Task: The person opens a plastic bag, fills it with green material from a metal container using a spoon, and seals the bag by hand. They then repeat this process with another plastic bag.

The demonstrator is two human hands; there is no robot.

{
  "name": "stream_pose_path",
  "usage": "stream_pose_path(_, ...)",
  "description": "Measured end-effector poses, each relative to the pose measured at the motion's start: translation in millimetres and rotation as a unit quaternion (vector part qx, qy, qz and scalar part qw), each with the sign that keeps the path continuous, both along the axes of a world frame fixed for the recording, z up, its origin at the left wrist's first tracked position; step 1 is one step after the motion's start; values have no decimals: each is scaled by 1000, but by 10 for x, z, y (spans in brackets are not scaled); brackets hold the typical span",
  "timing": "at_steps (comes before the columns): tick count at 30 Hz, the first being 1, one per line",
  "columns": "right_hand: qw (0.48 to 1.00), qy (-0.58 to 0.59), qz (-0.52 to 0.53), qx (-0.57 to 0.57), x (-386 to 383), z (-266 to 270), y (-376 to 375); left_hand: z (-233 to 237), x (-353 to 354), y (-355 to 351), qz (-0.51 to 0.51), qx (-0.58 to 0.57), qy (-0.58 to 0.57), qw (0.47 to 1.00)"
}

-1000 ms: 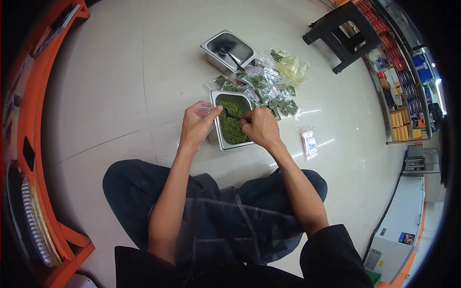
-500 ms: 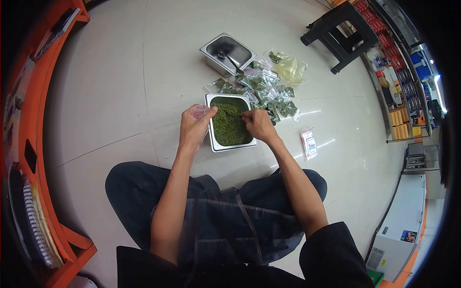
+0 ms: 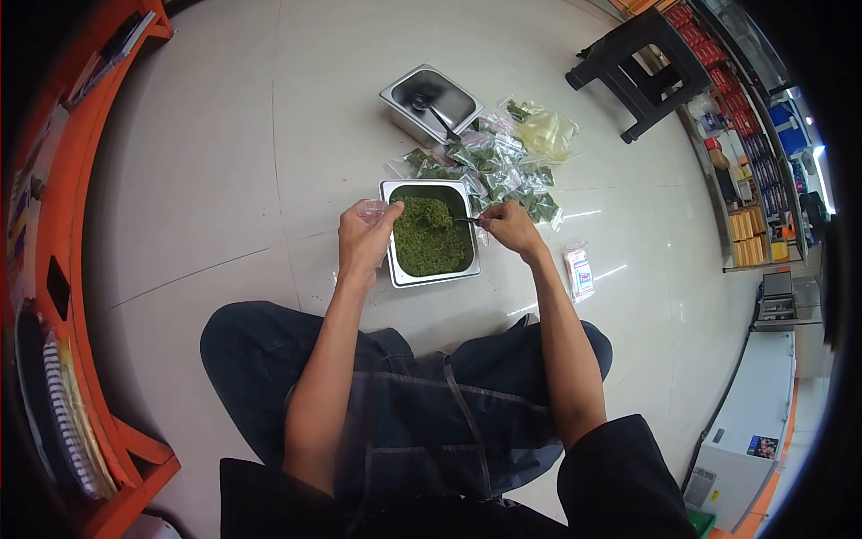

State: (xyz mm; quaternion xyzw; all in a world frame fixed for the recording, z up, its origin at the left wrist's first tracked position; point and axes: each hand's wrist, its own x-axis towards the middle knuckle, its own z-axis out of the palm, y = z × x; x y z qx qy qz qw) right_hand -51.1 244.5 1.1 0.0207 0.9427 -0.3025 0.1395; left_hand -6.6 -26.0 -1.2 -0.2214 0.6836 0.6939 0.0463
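A square steel food pan [image 3: 435,279] on the floor before me holds chopped green leaves [image 3: 429,247]. At its left rim, my left hand [image 3: 360,244] is closed on a small clear zip bag [image 3: 371,211] with a red stripe. My right hand [image 3: 514,229], off the pan's right side, pinches the handle of a spoon [image 3: 466,219]. The spoon reaches over the rim, its bowl end at the green leaves and hard to make out. Filled zip bags [image 3: 492,166] of green leaves lie in a heap just behind the pan.
Behind the heap stands a second steel pan [image 3: 442,99] with a dark-handled ladle [image 3: 440,117] in it. A yellowish plastic bag [image 3: 546,135] and a pack of bags [image 3: 579,272] lie to the right. A black stool [image 3: 637,67] is farther back; orange shelving [image 3: 76,296] borders the left.
My right hand has drawn back to the right, out over the pan's rim, and more of the spoon handle now shows. The left hand with the zip bag stays nearly in place.
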Motion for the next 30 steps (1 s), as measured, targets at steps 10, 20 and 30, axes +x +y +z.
stream_pose_path(10,999,-26,9,-44,-19,-116,69,8,-7,-10,-3,-9,-7,1000)
stream_pose_path(20,986,-78,-35,-142,-26,-244,158,-19,-2,-9,0,-31,0,1000)
stream_pose_path(30,982,-79,-33,-169,-19,-114,105,89,49,22,-95,-260,-9,961)
